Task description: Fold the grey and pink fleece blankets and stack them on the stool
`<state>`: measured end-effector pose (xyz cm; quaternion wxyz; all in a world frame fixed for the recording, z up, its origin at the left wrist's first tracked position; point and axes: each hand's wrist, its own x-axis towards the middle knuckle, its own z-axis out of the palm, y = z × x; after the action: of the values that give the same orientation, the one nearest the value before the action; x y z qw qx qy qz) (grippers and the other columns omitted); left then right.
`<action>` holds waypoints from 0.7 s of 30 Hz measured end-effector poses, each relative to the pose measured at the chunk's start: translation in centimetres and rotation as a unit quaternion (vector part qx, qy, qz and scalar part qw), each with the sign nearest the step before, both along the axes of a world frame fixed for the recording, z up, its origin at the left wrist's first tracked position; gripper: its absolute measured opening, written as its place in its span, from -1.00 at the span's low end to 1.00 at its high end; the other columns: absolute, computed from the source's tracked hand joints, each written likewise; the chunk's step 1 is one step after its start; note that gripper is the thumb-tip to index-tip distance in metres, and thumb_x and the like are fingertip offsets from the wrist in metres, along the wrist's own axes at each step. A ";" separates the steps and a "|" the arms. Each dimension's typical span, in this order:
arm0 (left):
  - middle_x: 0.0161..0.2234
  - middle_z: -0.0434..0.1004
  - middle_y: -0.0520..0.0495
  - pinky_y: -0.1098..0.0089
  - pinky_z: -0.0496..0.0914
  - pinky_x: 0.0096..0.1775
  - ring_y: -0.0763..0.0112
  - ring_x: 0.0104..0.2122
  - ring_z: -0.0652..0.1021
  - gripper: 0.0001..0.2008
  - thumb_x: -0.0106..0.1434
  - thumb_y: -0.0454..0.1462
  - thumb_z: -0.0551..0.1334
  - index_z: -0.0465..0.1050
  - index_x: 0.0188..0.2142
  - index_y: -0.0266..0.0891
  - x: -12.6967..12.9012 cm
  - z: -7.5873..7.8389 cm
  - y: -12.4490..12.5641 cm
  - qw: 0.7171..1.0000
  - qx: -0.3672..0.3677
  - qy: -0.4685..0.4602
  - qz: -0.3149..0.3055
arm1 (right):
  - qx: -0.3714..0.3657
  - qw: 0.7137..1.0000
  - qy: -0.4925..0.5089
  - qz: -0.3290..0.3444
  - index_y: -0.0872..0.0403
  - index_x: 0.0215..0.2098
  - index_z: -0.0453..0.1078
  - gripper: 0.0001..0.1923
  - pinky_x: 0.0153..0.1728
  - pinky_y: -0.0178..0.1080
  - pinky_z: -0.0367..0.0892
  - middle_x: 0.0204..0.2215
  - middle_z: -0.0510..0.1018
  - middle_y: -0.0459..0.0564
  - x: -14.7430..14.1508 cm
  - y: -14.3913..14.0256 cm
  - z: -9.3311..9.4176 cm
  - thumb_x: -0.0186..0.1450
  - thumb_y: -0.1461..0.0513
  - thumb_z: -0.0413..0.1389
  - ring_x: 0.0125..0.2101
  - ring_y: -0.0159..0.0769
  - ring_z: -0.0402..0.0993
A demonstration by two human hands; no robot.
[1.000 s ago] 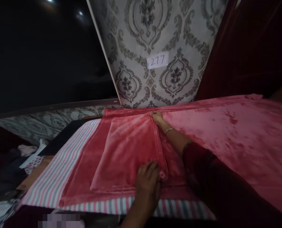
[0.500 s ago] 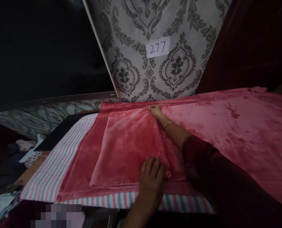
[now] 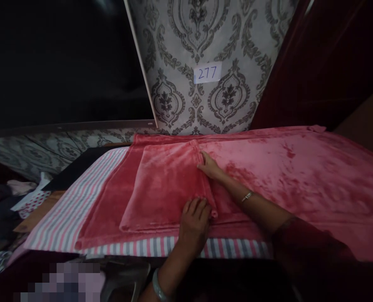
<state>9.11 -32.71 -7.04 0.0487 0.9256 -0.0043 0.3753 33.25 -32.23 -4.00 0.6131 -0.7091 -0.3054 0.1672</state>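
Pink blanket (image 3: pixel 170 184) under both flat hands; striped sheet (image 3: pixel 79 209) beneath.

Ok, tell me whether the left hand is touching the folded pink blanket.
Touching: the head view shows the left hand lying flat on the folded pink blanket's near corner.

1. The place looked like a home bedroom: a pink plush blanket (image 3: pixel 299 176) lay spread over a striped bedsheet (image 3: pixel 76 205).
2. Damask wallpaper (image 3: pixel 180 37) carried a paper label reading 277 (image 3: pixel 207 73).
3. Loose clothes (image 3: pixel 16 193) lay heaped beside the bed.
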 end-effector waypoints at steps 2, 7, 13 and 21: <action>0.03 0.60 -0.20 0.06 0.43 0.06 0.12 0.05 0.53 -0.65 0.24 -0.44 0.15 0.49 -0.01 -0.22 0.0 0.1 -0.1 1.000 -0.001 -0.004 0.004 | 0.006 1.000 -0.001 0.018 0.03 0.34 0.19 -0.14 0.07 -0.11 0.41 -0.01 0.56 0.02 -2.0 -2.3 -0.1 0.06 0.33 0.19 -0.02 -0.14 0.49; -0.01 0.56 -0.24 0.08 0.42 0.04 0.12 0.00 0.51 -0.69 0.27 -0.43 0.14 0.50 -0.03 -0.24 -0.1 0.4 -0.2 1.000 -0.009 -0.012 0.002 | 0.020 0.999 0.029 0.030 0.08 0.39 0.08 -0.09 -0.04 -0.17 0.44 -0.11 0.57 0.00 -6.4 -7.3 -0.9 0.08 0.29 0.18 -0.13 -0.20 0.52; 0.00 0.49 -0.30 0.05 0.40 0.04 0.09 0.01 0.48 -0.70 0.28 -0.39 0.14 0.51 -0.02 -0.28 0.4 1.1 -0.9 0.999 -0.025 0.013 0.020 | -0.022 0.995 0.091 0.040 0.11 0.43 0.03 -0.06 -0.33 -0.23 0.45 -0.30 0.58 -0.03 -9.6 -10.1 -0.3 0.12 0.21 0.22 -0.32 -0.21 0.51; 0.20 0.42 -0.31 -0.10 0.14 0.28 0.05 0.18 0.42 -0.55 0.29 -0.33 0.18 0.39 0.18 -0.24 -4.1 3.2 0.8 0.985 0.027 0.087 0.145 | 0.102 0.967 0.225 0.060 -0.04 0.23 0.29 -0.16 -0.50 -0.30 0.40 -0.33 0.59 -0.11 -11.4 -10.4 0.7 -0.02 0.21 0.33 -0.47 -0.31 0.47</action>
<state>5.04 -31.95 -3.87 -0.0314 0.9465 0.1241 0.2964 21.82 -42.59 -3.30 0.7239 -0.5675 -0.2170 0.3270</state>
